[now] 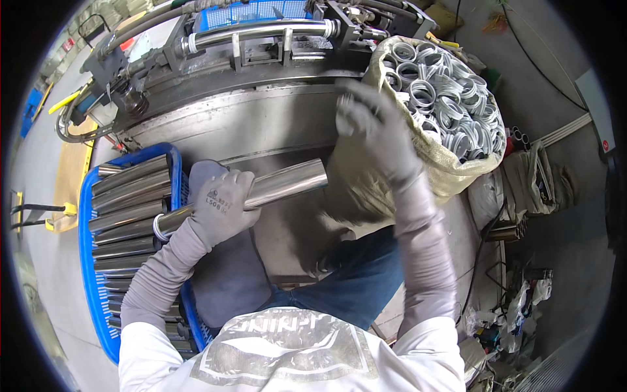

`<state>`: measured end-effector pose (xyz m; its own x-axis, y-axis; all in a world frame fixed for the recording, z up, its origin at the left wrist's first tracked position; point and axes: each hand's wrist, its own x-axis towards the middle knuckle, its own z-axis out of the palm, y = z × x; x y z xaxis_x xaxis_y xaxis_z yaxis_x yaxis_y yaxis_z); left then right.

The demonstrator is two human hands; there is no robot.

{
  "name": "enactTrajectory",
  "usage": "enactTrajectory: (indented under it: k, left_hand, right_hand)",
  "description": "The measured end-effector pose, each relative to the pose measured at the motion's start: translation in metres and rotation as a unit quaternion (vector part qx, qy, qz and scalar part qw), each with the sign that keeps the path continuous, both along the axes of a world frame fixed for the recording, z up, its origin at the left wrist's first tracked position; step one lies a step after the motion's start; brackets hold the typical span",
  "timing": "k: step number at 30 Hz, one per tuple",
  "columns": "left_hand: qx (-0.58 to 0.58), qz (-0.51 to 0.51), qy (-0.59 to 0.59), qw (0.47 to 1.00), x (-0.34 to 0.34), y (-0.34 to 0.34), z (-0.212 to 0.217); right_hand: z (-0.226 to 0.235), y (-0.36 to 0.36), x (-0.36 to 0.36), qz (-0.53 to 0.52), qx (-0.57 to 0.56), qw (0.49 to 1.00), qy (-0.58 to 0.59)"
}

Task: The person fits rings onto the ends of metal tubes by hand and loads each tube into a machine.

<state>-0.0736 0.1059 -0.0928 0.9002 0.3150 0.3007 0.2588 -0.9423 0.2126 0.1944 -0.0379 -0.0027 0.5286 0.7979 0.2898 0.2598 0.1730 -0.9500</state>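
Observation:
My left hand (pixel 225 204), in a grey glove, is closed round a shiny metal tube (pixel 290 183) that slants up to the right. A pale ring (pixel 159 227) sits around the tube near its lower left end. My right hand (pixel 375 127), also gloved, is raised beside an open woven sack (pixel 457 171). Motion smears its fingers, so whether it holds anything cannot be made out. The sack is heaped with grey threaded rings (pixel 450 98). Left of my left hand stands a blue basket (pixel 173 160) with several metal tubes (pixel 127 219) lying in it.
Across the front runs a bench machine (pixel 173 49) with another metal tube (pixel 261 29) mounted in it, pale rings at both ends. A blue crate (pixel 255 12) is behind it. A dark pad (pixel 228 281) lies beside the basket. Plastic scraps (pixel 516 313) litter the lower right.

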Motion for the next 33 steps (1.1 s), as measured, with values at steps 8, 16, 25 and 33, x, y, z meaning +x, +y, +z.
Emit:
enactTrajectory:
  k: [8,16,25,33]
  left_hand:
    - [0.022,-0.026,0.043,0.998,-0.001,-0.004,0.002]
    - [0.031,-0.019,0.042,0.998,0.001,-0.005,0.001]
    - [0.057,-0.06,0.092,0.992,0.001,-0.015,0.002]
    - [0.033,-0.06,0.06,0.996,0.003,-0.011,0.004]
  right_hand:
    - [-0.131,-0.037,-0.054,-0.154,0.089,0.932,0.315]
    - [-0.131,-0.058,-0.087,-0.162,0.043,0.943,0.288]
    - [-0.139,-0.051,-0.102,-0.183,0.004,0.978,0.097]
    - [-0.127,-0.04,-0.099,-0.151,0.128,0.929,0.312]
